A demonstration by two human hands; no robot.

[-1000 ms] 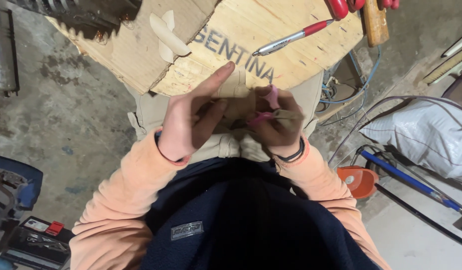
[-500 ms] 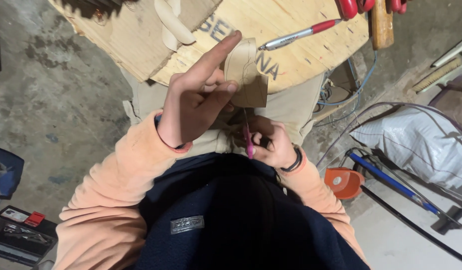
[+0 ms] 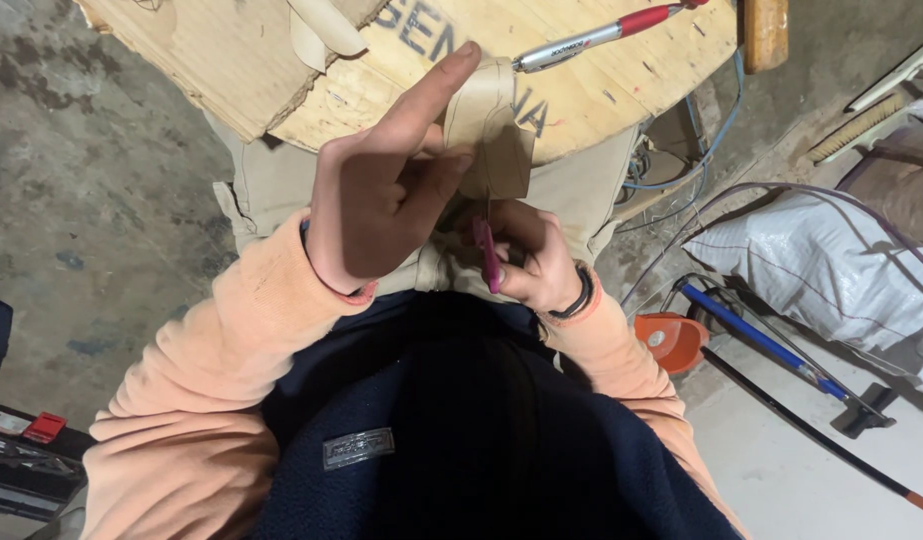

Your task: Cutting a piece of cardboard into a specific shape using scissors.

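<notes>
The left hand point(image 3: 381, 200) holds up a small curved piece of tan leather point(image 3: 491, 125), its fingers point(image 3: 436, 90) closed around the left edge of the piece, with the index finger stretched out straight along it and pointing away from the body. The leather stands just beyond the fingertips, over the near edge of the round pale plywood desk point(image 3: 231, 70).

The right hand point(image 3: 531, 255) sits just below and to the right of the leather, close to the lap. Its fingers are curled tight round a slim pink-handled tool point(image 3: 487, 255), which runs upward from the grip toward the lower edge of the leather; whether its tip touches the leather cannot be told. A dark band circles the right wrist point(image 3: 578, 300).

Beyond the left fingertips, on the desk, lies a silver pen with a red grip point(image 3: 591, 38), just beside the top of the leather. Farther right, at the desk's edge, rests a brown wooden handle point(image 3: 764, 30). A pale cut leather shape point(image 3: 321, 35) lies on the desk to the left of the index finger.

On the concrete floor, well to the right of the right hand, stand an orange round object point(image 3: 671, 340), a blue-handled long tool point(image 3: 771, 345) and a white woven sack point(image 3: 831, 270).
</notes>
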